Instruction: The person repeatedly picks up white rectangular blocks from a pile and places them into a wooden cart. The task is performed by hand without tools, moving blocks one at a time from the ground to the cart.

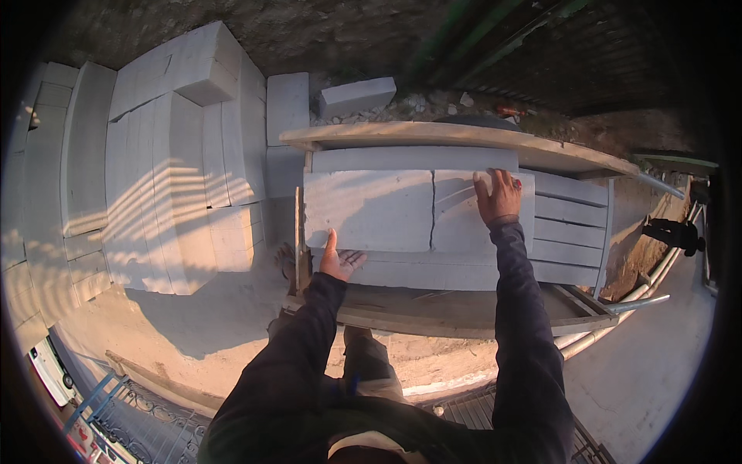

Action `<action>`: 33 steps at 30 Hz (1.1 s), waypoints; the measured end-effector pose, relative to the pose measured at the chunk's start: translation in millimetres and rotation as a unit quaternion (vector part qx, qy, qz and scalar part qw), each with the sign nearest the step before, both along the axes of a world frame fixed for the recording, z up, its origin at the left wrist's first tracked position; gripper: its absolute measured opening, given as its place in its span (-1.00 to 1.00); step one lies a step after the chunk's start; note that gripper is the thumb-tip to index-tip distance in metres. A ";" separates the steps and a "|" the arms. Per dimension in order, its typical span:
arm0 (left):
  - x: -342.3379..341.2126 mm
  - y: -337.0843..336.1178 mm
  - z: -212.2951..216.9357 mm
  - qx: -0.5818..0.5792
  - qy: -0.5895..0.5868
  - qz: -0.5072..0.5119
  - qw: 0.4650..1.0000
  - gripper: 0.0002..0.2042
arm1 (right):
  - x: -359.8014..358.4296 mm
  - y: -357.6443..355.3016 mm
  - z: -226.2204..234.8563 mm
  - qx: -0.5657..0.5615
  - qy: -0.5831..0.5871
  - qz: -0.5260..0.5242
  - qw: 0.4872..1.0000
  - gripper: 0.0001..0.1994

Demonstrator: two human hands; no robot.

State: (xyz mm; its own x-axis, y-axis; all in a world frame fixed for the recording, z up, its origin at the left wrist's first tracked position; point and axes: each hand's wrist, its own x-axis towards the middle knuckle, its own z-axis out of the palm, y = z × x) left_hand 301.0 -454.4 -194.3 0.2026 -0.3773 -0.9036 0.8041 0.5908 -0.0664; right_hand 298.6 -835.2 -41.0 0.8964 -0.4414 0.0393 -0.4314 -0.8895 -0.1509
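Two pale masonry blocks lie end to end on top of a load of similar ones in a wooden-sided frame: a left block [371, 209] and a right block [464, 224], with a dark uneven joint between them. My right hand [499, 197] is on the right block's far edge, its bent fingers hooked over there. Near the left block's front edge is my left hand [340, 261], palm partly turned up, thumb raised and fingers apart; nothing is in it. Whether it touches the block I cannot tell.
Wooden rails [464, 135] border the load, with metal handles [638, 303] at the right end. Tall stacks of pale blocks [170, 162] stand at left. A loose block [358, 96] lies on rubble beyond. A person [674, 234] is far off at right.
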 end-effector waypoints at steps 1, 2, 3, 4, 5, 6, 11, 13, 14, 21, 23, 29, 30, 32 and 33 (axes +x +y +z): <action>-2.4 -6.1 1.2 -0.019 0.029 0.000 0.999 0.07 | 28.0 27.6 -10.0 0.027 0.048 0.063 0.996 -0.52; -6.3 -16.0 7.0 -0.047 0.031 -0.010 0.998 0.06 | 52.0 54.9 -14.4 0.050 0.084 0.097 0.990 -0.49; -9.5 -33.3 17.9 -0.078 0.031 -0.025 0.996 0.05 | 60.6 64.6 -35.0 0.046 0.084 0.116 0.989 -0.48; -8.7 -42.9 25.2 -0.101 0.025 -0.030 0.994 0.04 | 74.7 73.1 -35.5 0.049 0.153 0.111 0.981 -0.49; -9.3 -46.4 29.1 -0.083 -0.006 -0.017 0.996 -0.02 | 86.5 84.1 -32.7 0.054 0.223 0.106 0.967 -0.49; -9.7 -52.3 31.7 -0.069 -0.037 -0.005 0.997 -0.07 | 95.0 91.9 -31.0 0.052 0.294 0.100 0.949 -0.49; -14.8 -55.0 32.8 -0.015 -0.121 -0.053 0.991 -0.38 | 62.8 76.5 -66.8 0.039 0.127 0.157 0.979 -0.56; -12.6 -49.8 30.0 -0.005 -0.144 -0.074 0.987 -0.46 | 56.3 71.1 -76.2 0.039 0.101 0.153 0.982 -0.58; -10.6 -49.2 29.9 0.005 -0.167 -0.078 0.983 -0.48 | 51.6 69.2 -76.5 0.041 0.091 0.148 0.984 -0.59; 21.3 -89.7 26.7 0.024 -0.162 -0.083 0.983 -0.34 | 49.2 55.9 -61.2 0.023 -0.008 0.117 0.993 -0.48; 18.7 -97.5 29.4 0.015 -0.117 -0.062 0.991 -0.17 | 24.9 48.2 -23.6 -0.057 -0.062 0.002 0.996 -0.41; -14.6 -133.8 51.4 -0.059 -0.009 -0.176 0.983 0.15 | -185.5 -52.9 -21.7 0.204 -0.062 -0.475 0.853 -0.10; -21.8 -148.7 61.9 -0.100 -0.003 -0.189 0.977 0.15 | -227.1 -66.0 -47.8 0.352 -0.142 -0.439 0.814 -0.06; -34.0 -168.1 82.2 -0.151 0.010 -0.194 0.969 0.14 | -220.9 -54.9 -66.6 0.386 -0.223 -0.493 0.747 -0.07; -39.4 -184.2 83.6 -0.141 0.059 -0.186 0.971 0.15 | -214.1 -45.9 -71.9 0.401 -0.265 -0.517 0.709 -0.07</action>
State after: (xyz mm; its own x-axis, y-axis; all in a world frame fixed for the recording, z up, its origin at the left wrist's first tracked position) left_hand 261.6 -638.6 -110.7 -0.0944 -0.6396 -0.7629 0.9353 0.2055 -0.2880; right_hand 84.5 -881.1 -112.9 0.0314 -0.9224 -0.3850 -0.4841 0.3230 -0.8132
